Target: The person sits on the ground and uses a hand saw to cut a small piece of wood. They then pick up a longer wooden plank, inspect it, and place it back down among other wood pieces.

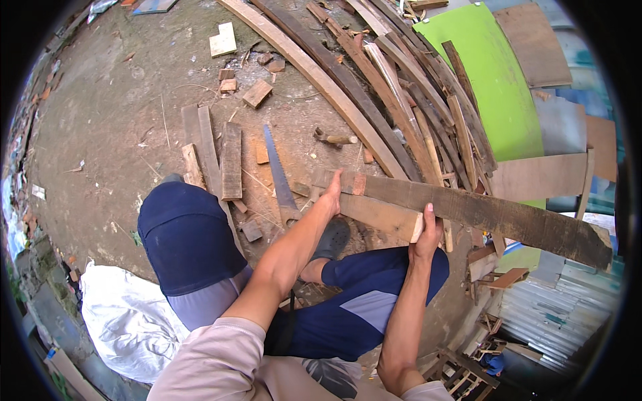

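A long dark wooden plank [495,215] stretches from in front of me out to the right. Alongside its near edge lies a shorter, paler board [382,215]. My left hand [332,194] is closed about the left part of the two pieces, palm against the wood. At the pale board's right end, my right hand [426,235] grips with its thumb up; its fingers are partly hidden beneath. Left of my left hand, a handsaw [277,167] rests on the ground, blade pointing away. Farther off is a small wooden-handled tool [336,138], perhaps a hammer.
Long timber strips [374,87] are piled at the far right, beside a green panel [478,80]. Short offcuts [231,157] and small blocks [257,93] lie left of the saw. A white sack [127,321] is at my left, corrugated metal sheets [562,307] at the right.
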